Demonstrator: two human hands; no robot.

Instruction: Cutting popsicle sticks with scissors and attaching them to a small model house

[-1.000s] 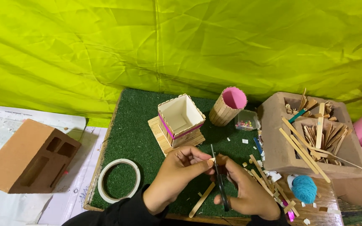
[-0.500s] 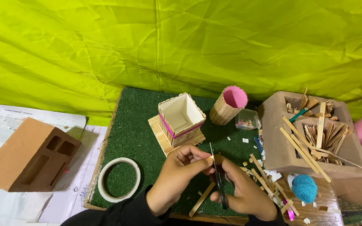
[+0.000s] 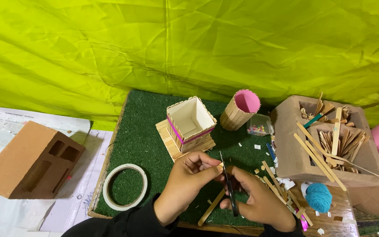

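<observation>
My right hand (image 3: pixel 259 199) grips a pair of black scissors (image 3: pixel 228 184), blades pointing up and away from me. My left hand (image 3: pixel 189 180) pinches a small piece of wooden stick (image 3: pixel 219 167) right against the blades. Both hands hover over the near edge of a green turf mat (image 3: pixel 141 140). A longer craft stick (image 3: pixel 211 206) lies on the mat under my hands. Just beyond them stands a square box made of sticks (image 3: pixel 190 123) with a pink band, on a stick base.
A roll of white tape (image 3: pixel 125 187) lies on the mat's left corner. A stick cup with pink lining (image 3: pixel 240 109) and a small clear bead box (image 3: pixel 259 125) stand behind. A hollow brick (image 3: pixel 325 140) holds several sticks at right, a teal yarn ball (image 3: pixel 318 197) below it. Another brick (image 3: pixel 29 160) lies far left.
My hands have shifted slightly up and to the left with the scissors. The scissors stand more upright against the small stick piece than before.
</observation>
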